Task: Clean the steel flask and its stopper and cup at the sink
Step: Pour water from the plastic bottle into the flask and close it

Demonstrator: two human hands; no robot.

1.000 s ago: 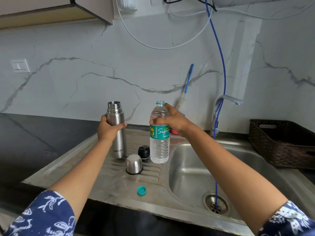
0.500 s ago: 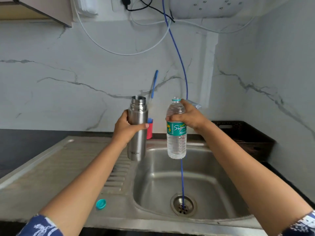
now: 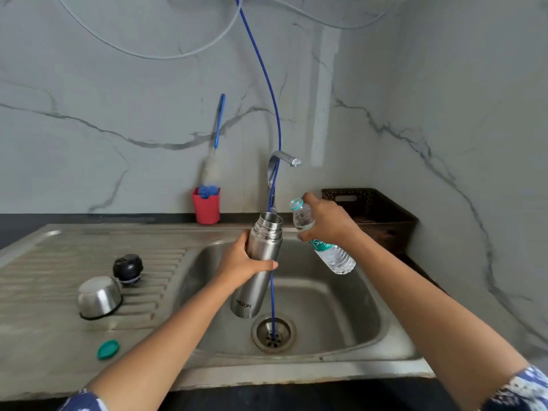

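My left hand (image 3: 241, 262) grips the open steel flask (image 3: 257, 268) around its middle and holds it over the sink basin (image 3: 335, 307), slightly tilted. My right hand (image 3: 329, 222) holds a clear plastic water bottle (image 3: 332, 253), uncapped and tipped with its mouth toward the flask's opening. On the ribbed drainboard (image 3: 44, 327) to the left, the steel cup (image 3: 99, 297) lies upside down. The black stopper (image 3: 128, 268) stands just behind it.
A teal bottle cap (image 3: 108, 349) lies near the drainboard's front edge. A red holder (image 3: 206, 206) with a blue bottle brush stands against the wall. A blue hose (image 3: 274, 123) hangs past the tap (image 3: 281, 161) into the drain (image 3: 273, 333). A dark basket (image 3: 370, 218) sits right.
Both hands have carried the flask and the water bottle from the drainboard over the basin. The bottle went from upright to tipped toward the flask's mouth.
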